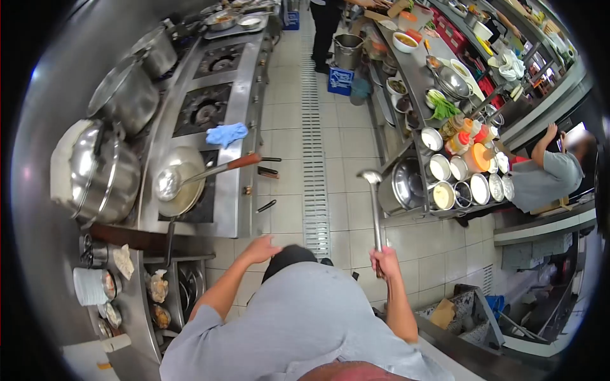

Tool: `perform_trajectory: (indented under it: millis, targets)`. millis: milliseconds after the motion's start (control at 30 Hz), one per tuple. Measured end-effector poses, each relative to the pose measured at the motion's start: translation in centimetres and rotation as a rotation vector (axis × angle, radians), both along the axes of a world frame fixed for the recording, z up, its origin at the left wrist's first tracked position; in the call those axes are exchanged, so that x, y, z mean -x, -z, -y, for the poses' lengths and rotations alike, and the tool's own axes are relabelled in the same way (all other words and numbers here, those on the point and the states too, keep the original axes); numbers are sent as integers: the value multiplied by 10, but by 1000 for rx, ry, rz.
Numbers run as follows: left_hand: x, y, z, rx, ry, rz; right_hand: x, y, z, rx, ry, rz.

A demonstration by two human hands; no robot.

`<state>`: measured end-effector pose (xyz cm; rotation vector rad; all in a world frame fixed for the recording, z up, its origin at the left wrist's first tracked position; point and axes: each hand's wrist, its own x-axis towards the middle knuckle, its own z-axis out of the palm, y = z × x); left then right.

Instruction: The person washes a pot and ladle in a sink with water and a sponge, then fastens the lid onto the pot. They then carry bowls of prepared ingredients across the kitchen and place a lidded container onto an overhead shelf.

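Note:
My right hand (384,261) is wrapped round the handle of a long metal ladle (375,216). The ladle stands nearly upright in view, its bowl pointing away from me over the tiled floor. My left hand (259,249) is held in front of my body at the left, fingers stretched out, with nothing in it. To its upper left, a pan (190,190) sits on the nearest burner. Across that pan lies a skimmer-like tool (210,172) with a wooden handle; its exact kind is hard to tell.
Large metal pots (124,95) line the stove's (219,219) left side. A blue cloth (226,134) lies on it. At right, a shelf unit carries containers (444,195) and sauce bottles (459,143). A person (546,178) stands right; another person (323,28) stands ahead. A drain grate (312,159) runs along the floor.

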<state>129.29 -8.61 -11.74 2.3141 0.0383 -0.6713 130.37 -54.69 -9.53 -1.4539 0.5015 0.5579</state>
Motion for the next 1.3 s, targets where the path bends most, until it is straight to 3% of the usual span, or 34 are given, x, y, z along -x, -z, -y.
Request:
perform_trajectory:
  millis: [67,133,200,267,433,633,933,1200,1300]
  targets:
    - [0,38,-24,-58,-139,-63,-84,-14,-8,-26,-28,43]
    - [9,105,-50,-169,-157,87,-162,-24,-19,-30,-63,101]
    - [17,176,-63,-159,-400,-232,-242,-28,-31,-13,-114,131]
    - [-6,150,-45,37,-631,-593,-316,-25,-45,0,-141,162]
    - [-70,133,-5,82,-745,-827,-477,-44,-79,4,-120,195]
    - [-165,137,25,270,-898,-824,-678,-49,-91,24,-117,270]
    - [-336,120,44,342,-1194,-795,-1046,25,-115,84,-130,364]
    - [-460,71,23,386,-1534,-715,-1310,106,-138,18,-20,196]
    - [-553,17,10,252,-1463,-597,-1375,155,-139,66,-20,89]
